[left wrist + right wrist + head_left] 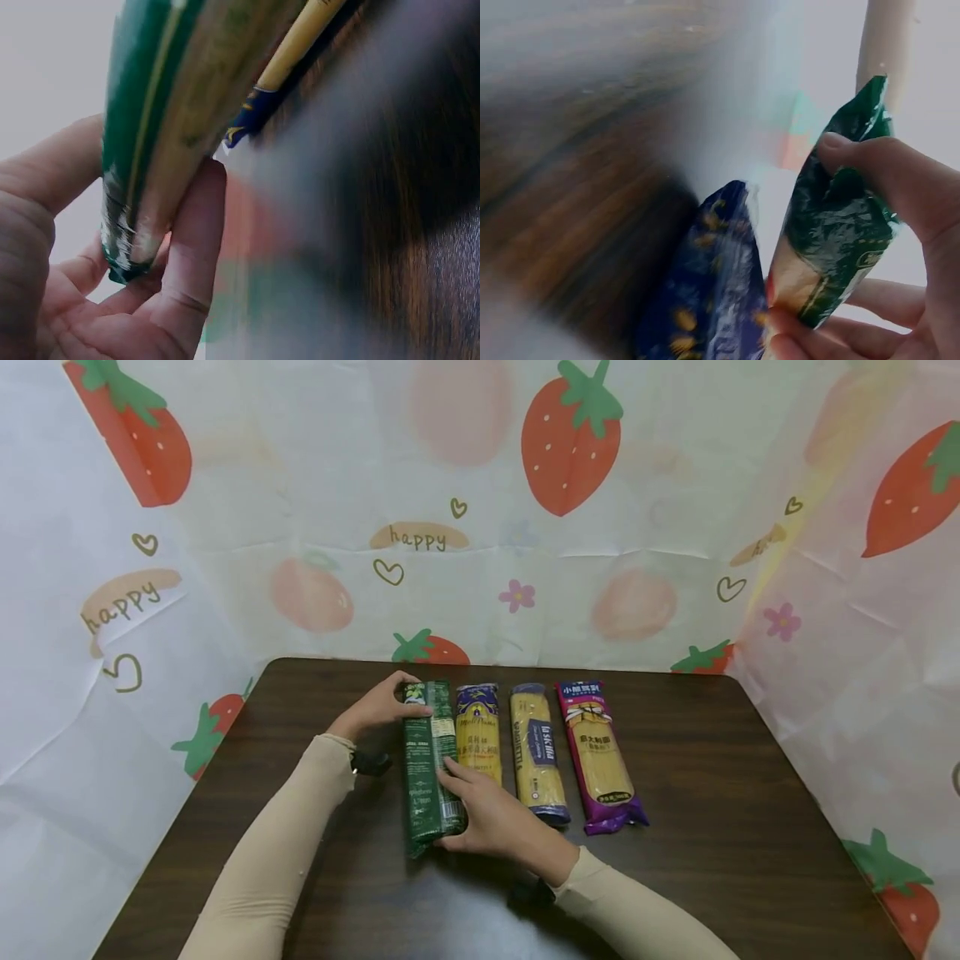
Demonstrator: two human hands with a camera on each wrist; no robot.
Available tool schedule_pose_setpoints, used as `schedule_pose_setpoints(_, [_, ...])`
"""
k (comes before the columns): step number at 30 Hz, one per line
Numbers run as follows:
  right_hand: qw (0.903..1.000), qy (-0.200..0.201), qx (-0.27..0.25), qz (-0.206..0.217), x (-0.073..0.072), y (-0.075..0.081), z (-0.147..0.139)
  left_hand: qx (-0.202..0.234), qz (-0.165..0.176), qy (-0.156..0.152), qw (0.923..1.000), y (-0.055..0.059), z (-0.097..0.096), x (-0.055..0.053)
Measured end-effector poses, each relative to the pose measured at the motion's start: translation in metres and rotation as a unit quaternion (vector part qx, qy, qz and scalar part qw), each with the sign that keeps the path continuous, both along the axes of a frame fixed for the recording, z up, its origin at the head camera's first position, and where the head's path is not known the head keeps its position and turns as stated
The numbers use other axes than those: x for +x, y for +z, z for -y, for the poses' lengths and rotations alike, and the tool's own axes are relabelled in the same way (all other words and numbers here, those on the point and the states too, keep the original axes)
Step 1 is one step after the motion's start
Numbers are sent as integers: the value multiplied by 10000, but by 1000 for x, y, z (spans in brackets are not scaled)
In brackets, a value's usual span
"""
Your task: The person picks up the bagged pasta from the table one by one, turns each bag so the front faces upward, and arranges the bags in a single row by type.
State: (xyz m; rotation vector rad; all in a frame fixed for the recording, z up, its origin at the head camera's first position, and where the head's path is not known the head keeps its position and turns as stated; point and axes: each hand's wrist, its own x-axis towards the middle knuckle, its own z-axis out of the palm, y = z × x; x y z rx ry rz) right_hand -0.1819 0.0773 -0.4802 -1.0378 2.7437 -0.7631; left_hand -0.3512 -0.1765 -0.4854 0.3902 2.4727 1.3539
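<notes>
A green pack of spaghetti is held between both hands at the left end of a row of pasta packs. My left hand grips its far end, and in the left wrist view the thumb and fingers wrap round the green wrapper. Lower down, my right hand pinches the near end; the right wrist view shows the thumb on the crinkled green end. Just to its right lies a yellow pasta pack with a blue top, partly covered by the right hand.
Further right on the dark wooden table lie a yellow spaghetti pack with a blue label and a pink and purple pasta pack. A white strawberry-print sheet hangs behind the table and along its sides.
</notes>
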Motion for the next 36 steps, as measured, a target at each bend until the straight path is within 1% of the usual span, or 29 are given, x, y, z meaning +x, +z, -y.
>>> schedule_pose_setpoints(4, [9993, 22, -345, 122, 3, -2, -10, 140, -88, -29, 9999, -1, -3, -1])
schedule_pose_setpoints(9, [9956, 46, -926, 169, 3, -6, -21, 218, -312, -187, 9991, 0, -7, -1])
schedule_pose_setpoints(12, [9925, 26, -1213, 176, 3, -7, -26, 406, -322, -340, 9981, 0, -9, -1])
schedule_pose_setpoints(16, [9894, -6, -1440, 165, 3, -8, -31, 783, -207, -345, 9961, 0, -10, 0])
schedule_pose_setpoints(21, [9840, -98, -1765, 244, 6, -8, -35, 1420, 41, -145, 9898, -5, -11, -3])
schedule_pose_setpoints(24, [9787, -145, -2027, 303, 8, -9, -36, 1538, 184, -59, 9879, -9, -11, -5])
schedule_pose_setpoints(27, [9731, -202, -2268, 336, 8, -11, -36, 1808, 412, -28, 9827, -12, -11, -7])
schedule_pose_setpoints(30, [9678, -250, -2479, 363, 7, -13, -37, 2147, 528, -149, 9751, -15, -12, -6])
schedule_pose_setpoints(31, [9659, -275, -2545, 388, 7, -14, -37, 2195, 502, -227, 9741, -15, -12, -6])
schedule_pose_setpoints(34, [9600, -352, -2736, 473, 7, -14, -37, 2080, 239, -527, 9764, -16, -13, -4])
schedule_pose_setpoints(36, [9560, -405, -2849, 572, 8, -14, -38, 1983, 112, -661, 9778, -16, -14, -3])
